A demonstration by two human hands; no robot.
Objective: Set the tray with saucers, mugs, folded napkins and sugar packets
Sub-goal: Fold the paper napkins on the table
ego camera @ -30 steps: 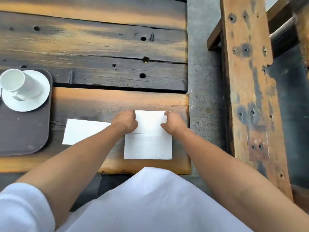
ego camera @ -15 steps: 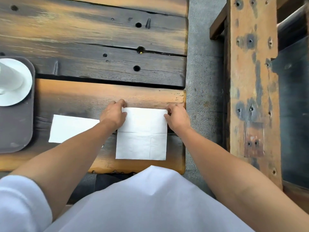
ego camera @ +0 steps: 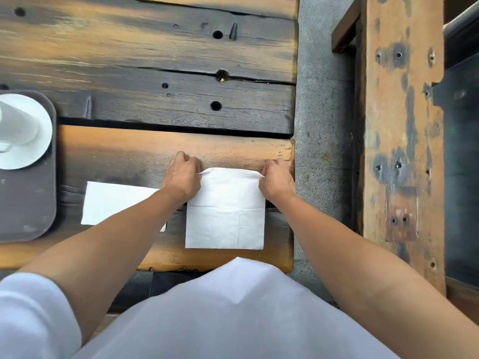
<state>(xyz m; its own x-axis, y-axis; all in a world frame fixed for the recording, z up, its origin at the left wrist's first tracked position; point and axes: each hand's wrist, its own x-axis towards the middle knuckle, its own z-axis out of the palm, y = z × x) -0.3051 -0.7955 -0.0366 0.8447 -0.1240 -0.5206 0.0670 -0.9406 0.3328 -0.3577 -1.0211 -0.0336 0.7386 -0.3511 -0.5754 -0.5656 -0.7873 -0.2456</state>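
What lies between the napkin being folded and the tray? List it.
A second napkin lies flat on the table between the pinched napkin, held by the left hand and right hand, and the tray. Nothing else visible does.

Mug (ego camera: 19, 128) on saucer (ego camera: 33, 151) on tray (ego camera: 28, 203), left; two napkins (ego camera: 225, 218) (ego camera: 114, 200) right of tray on table (ego camera: 155, 73).
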